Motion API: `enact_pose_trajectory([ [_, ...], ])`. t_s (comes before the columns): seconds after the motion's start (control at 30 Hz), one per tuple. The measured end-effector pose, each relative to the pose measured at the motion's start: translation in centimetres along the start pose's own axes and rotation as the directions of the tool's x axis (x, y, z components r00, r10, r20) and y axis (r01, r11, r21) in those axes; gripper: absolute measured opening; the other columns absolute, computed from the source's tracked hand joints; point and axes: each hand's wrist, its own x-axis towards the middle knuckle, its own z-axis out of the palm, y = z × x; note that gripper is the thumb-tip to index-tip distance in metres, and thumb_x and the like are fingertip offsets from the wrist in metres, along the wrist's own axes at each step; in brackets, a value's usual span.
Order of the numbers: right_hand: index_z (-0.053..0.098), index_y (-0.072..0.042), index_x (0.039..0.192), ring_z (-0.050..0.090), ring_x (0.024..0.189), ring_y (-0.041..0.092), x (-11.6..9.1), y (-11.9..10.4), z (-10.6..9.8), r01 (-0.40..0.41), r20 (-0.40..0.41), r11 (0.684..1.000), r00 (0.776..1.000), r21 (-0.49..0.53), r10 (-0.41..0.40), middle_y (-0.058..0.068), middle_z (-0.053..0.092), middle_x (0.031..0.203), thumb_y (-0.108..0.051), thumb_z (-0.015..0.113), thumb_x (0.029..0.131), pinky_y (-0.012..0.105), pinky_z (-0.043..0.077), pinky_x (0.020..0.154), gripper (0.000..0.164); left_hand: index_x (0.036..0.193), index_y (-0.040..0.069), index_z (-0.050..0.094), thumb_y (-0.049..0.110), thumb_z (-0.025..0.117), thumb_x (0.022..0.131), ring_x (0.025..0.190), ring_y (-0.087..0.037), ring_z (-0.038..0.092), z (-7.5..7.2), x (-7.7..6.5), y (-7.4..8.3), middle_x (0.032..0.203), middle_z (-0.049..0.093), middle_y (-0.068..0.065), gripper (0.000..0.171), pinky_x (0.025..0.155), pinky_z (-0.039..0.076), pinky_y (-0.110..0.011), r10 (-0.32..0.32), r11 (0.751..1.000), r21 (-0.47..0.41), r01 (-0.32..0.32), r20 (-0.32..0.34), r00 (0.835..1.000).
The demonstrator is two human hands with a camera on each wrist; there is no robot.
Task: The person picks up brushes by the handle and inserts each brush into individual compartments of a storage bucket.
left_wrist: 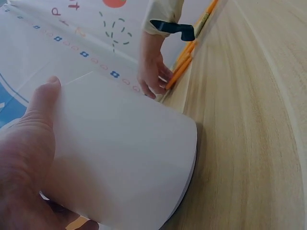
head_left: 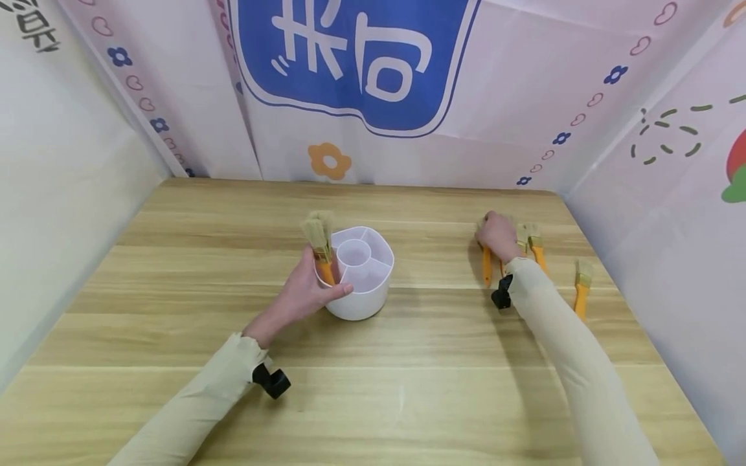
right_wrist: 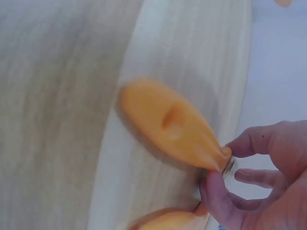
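Note:
My left hand (head_left: 303,289) grips the side of a white round organizer (head_left: 362,304), its thumb over the near rim. Paintbrushes (head_left: 318,239) with orange handles and pale bristles stand bristles-up in the organizer's left compartment. The other visible compartments hold nothing. On the right of the table, my right hand (head_left: 499,234) pinches a paintbrush (right_wrist: 168,124) between thumb and fingers near the ferrule. That brush's orange handle, with a hole in it, points away from the hand in the right wrist view; its bristles are mostly hidden.
Beside the right hand lies another paintbrush (head_left: 537,249), partly behind the sleeve. One more paintbrush (head_left: 581,291) lies farther right near the table's edge. A printed cloth (head_left: 466,155) hangs behind the wooden table (head_left: 373,401), and white sheets line both sides.

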Motion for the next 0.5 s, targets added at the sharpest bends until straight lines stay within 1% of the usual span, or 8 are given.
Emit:
enact_pose_trajectory([
  [0.03, 0.038, 0.009, 0.132, 0.053, 0.102, 0.039, -0.1, 0.0, -0.1, 0.003, 0.003, 1.0, 1.0, 0.012, -0.003, 0.03, 0.049, 0.127, -0.017, 0.051, 0.089, 0.05, 0.045, 0.09, 0.052, 0.135, 0.004, 0.024, 0.026, 0.079, 0.073, 0.121, -0.033, 0.048, 0.0, 0.0, 0.0, 0.127, 0.05, -0.017, 0.086, 0.106, 0.035, -0.052, -0.002, 1.0, -0.003, 0.002, 0.0, 1.0],
  [0.1, 0.037, 0.009, 0.133, 0.055, 0.097, 0.036, -0.2, 0.1, -0.3, 0.006, 0.008, 0.999, 1.0, 0.033, -0.006, 0.03, 0.048, 0.128, -0.018, 0.052, 0.09, 0.045, 0.047, 0.085, 0.053, 0.135, 0.005, 0.024, 0.027, 0.079, 0.073, 0.121, -0.033, 0.048, 0.0, 0.0, 0.0, 0.127, 0.05, -0.017, 0.086, 0.106, 0.035, -0.052, -0.005, 1.0, 0.0, 0.005, 0.001, 1.0],
  [0.17, 0.036, 0.007, 0.135, 0.058, 0.087, 0.032, -0.2, 0.2, -0.3, 0.0, 0.009, 0.999, 1.0, 0.046, 0.0, 0.03, 0.048, 0.129, -0.018, 0.052, 0.09, 0.038, 0.051, 0.074, 0.054, 0.136, 0.005, 0.024, 0.028, 0.079, 0.073, 0.122, -0.033, 0.048, 0.0, 0.1, 0.0, 0.128, 0.049, -0.017, 0.087, 0.106, 0.035, -0.052, -0.003, 1.0, 0.003, 0.003, 0.005, 1.0],
  [0.23, 0.035, 0.006, 0.136, 0.059, 0.075, 0.028, -0.3, 0.3, -0.5, -0.003, 0.009, 0.998, 1.0, 0.063, 0.002, 0.031, 0.047, 0.129, -0.018, 0.052, 0.09, 0.03, 0.051, 0.06, 0.055, 0.136, 0.005, 0.024, 0.028, 0.079, 0.073, 0.123, -0.033, 0.048, 0.0, 0.1, -0.1, 0.128, 0.049, -0.017, 0.087, 0.106, 0.035, -0.052, -0.003, 1.0, 0.006, 0.003, 0.005, 1.0],
  [0.3, 0.032, 0.005, 0.138, 0.059, 0.066, 0.025, -0.3, 0.3, -0.6, -0.006, 0.012, 0.994, 1.0, 0.105, 0.005, 0.032, 0.046, 0.13, -0.016, 0.052, 0.089, 0.027, 0.051, 0.051, 0.057, 0.136, 0.004, 0.023, 0.028, 0.079, 0.074, 0.123, -0.033, 0.047, 0.0, 0.2, -0.1, 0.129, 0.049, -0.017, 0.087, 0.107, 0.034, -0.053, -0.002, 1.0, 0.003, 0.002, 0.005, 1.0],
  [0.37, 0.03, 0.005, 0.139, 0.058, 0.064, 0.023, -0.4, 0.4, -0.9, -0.004, 0.017, 0.989, 1.0, 0.149, 0.001, 0.033, 0.044, 0.13, -0.014, 0.052, 0.088, 0.027, 0.051, 0.049, 0.059, 0.136, 0.004, 0.023, 0.028, 0.079, 0.073, 0.123, -0.033, 0.047, 0.0, 0.2, -0.2, 0.128, 0.049, -0.017, 0.087, 0.107, 0.034, -0.053, -0.003, 1.0, 0.001, 0.003, 0.004, 1.0],
  [0.5, 0.027, 0.005, 0.141, 0.06, 0.064, 0.023, -0.5, 0.4, -1.2, -0.02, 0.048, 0.973, 0.999, 0.229, 0.009, 0.034, 0.041, 0.132, -0.012, 0.052, 0.088, 0.032, 0.056, 0.054, 0.06, 0.136, 0.005, 0.023, 0.027, 0.079, 0.073, 0.123, -0.033, 0.047, 0.1, 0.2, -0.3, 0.128, 0.049, -0.017, 0.087, 0.107, 0.033, -0.053, 0.0, 1.0, -0.007, 0.0, 0.002, 1.0],
])
